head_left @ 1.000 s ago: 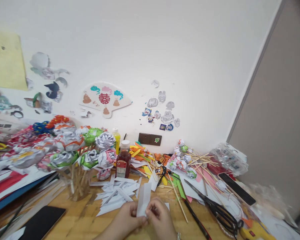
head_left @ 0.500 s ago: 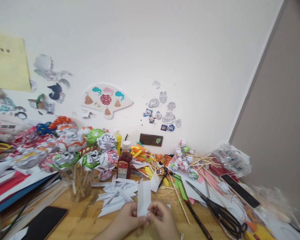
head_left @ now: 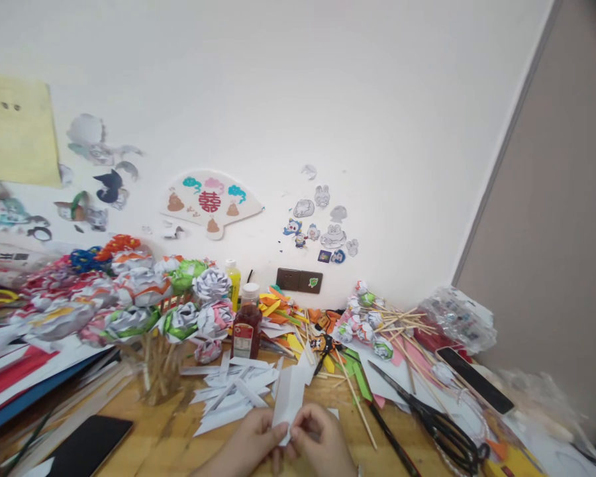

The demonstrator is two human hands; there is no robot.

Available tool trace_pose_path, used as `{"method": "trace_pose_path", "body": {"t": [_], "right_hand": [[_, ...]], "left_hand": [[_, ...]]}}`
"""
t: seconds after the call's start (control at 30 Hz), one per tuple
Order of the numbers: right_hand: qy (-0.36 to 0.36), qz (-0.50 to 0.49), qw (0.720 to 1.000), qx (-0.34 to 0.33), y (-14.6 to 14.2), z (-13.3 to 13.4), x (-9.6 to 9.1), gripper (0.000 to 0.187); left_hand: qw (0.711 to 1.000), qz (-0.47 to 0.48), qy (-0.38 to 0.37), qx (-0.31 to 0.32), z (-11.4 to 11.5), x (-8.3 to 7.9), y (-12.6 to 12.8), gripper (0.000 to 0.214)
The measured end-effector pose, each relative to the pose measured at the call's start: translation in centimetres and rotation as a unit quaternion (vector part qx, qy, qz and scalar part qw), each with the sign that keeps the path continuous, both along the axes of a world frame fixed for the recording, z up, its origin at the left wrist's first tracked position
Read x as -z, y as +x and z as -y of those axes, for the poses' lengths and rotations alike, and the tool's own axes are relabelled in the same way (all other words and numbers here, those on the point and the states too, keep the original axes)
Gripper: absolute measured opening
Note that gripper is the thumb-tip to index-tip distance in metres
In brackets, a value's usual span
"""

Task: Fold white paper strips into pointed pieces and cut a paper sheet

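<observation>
Near the table's front edge, my left hand (head_left: 259, 430) pinches the lower left side of a folded white paper strip (head_left: 289, 394). My right hand (head_left: 318, 434) is closed on the strip's lower right edge, thumb and fingers together. The strip stands upright with a lengthwise crease, tilted a little to the right at its top. Just behind my left hand lies a loose pile of cut white paper pieces (head_left: 233, 391). Some of my fingers are hidden beneath the paper.
Paper flowers on sticks (head_left: 151, 318) stand in a holder at left. A red-brown sauce bottle (head_left: 247, 329) stands behind the paper pile. Black scissors (head_left: 437, 424) and a phone (head_left: 475, 379) lie at right; a black flat slab (head_left: 92, 445) lies at front left.
The paper strip has tilted to the right and sunk slightly. My left thumb has moved up and inward on its lower end. Both hands still hold it.
</observation>
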State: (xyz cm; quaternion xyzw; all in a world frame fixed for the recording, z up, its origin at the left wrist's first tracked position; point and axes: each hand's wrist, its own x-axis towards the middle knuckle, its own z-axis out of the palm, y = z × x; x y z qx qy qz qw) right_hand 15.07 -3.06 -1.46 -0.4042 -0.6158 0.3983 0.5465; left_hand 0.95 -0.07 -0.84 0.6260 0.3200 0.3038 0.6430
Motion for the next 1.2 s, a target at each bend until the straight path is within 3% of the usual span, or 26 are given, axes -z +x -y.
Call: {"method": "trace_pose_path", "body": {"t": [0.3, 0.57, 0.87, 1.2], "right_hand": [[-0.037, -0.022, 0.999, 0.001, -0.18, 0.01, 0.07, 0.028], [-0.035, -0.013, 0.999, 0.022, -0.38, -0.24, 0.3, 0.02], [-0.008, 0.059, 0.995, 0.085, -0.05, -0.37, 0.59, 0.016], [0.005, 0.099, 0.99, 0.101, 0.06, -0.22, 0.69, 0.005]], "left_hand": [[1.0, 0.019, 0.006, 0.015, -0.04, -0.09, 0.04, 0.059], [0.999, 0.031, 0.02, 0.026, 0.06, 0.1, 0.19, 0.06], [0.999, 0.031, 0.034, 0.024, -0.01, 0.33, 0.18, 0.058], [1.0, 0.008, 0.025, 0.002, 0.17, 0.37, 0.41, 0.051]]}}
